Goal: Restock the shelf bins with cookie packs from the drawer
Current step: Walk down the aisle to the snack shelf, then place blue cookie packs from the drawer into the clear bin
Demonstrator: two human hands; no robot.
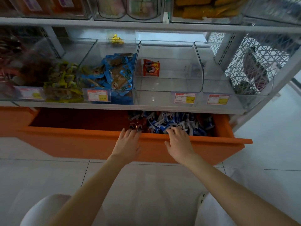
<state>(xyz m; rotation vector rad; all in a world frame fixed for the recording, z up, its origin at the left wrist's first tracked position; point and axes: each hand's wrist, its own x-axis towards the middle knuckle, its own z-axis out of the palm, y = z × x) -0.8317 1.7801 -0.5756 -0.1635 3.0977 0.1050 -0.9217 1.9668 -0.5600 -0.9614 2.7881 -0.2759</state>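
Note:
An orange drawer [97, 142] stands pulled out under the shelf. Its right half holds a heap of blue and white cookie packs [177, 123] with a few red ones [136, 124] at the heap's left edge. My left hand [128, 142] reaches over the drawer's front rim, fingers straight, tips at the red packs. My right hand [178, 141] reaches over the rim too, its fingertips on the blue packs. Above, a clear shelf bin [167, 85] holds a single red cookie pack [151, 67]. The clear bin to its right [216, 85] looks bare.
Left of the near-bare bin, one bin holds blue snack packs [114, 72] and another yellow-green packs [63, 80]. Price tags [184, 98] hang on the bin fronts. A white mesh side panel [254, 62] closes the shelf's right end. White tiled floor lies below.

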